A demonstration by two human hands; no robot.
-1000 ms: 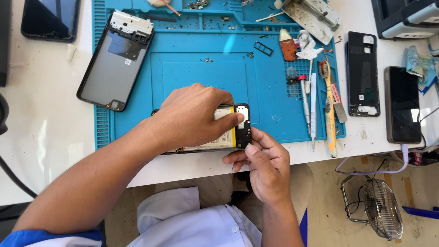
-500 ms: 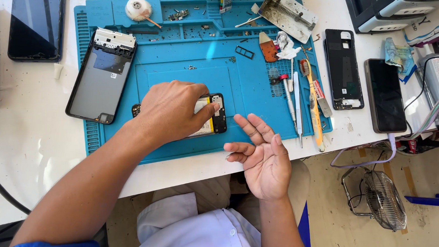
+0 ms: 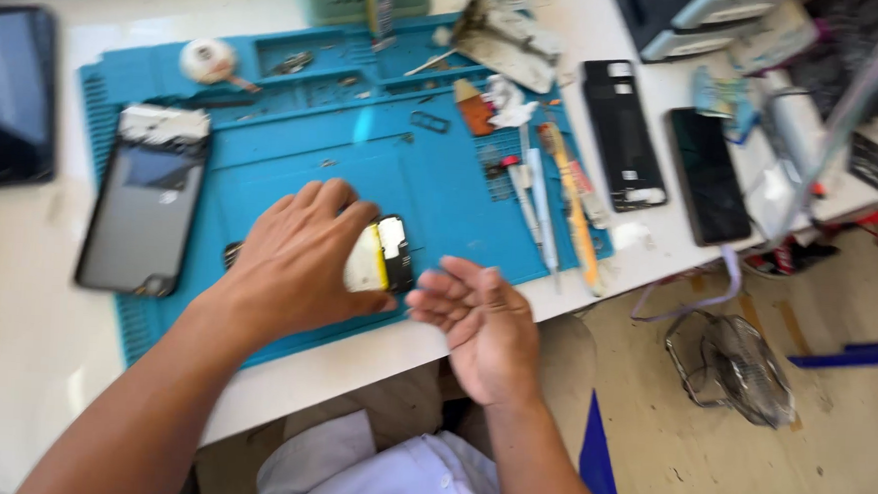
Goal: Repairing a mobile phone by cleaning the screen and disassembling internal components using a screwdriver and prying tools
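Blue silicone repair mat (image 3: pixel 293 169) is bearing the opened black phone with its yellow-white battery (image 3: pixel 378 257), likely light, stiff and fragile, best gripped by its edges, which the left hand (image 3: pixel 293 259) is covering and pressing while the right hand (image 3: pixel 476 314) is hovering open and empty just beside it.

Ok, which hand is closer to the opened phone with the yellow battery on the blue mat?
Left. The left hand lies on top of the opened phone, fingers curled over it. The right hand is just beside its right end, palm up and open; the blur hides whether it touches.
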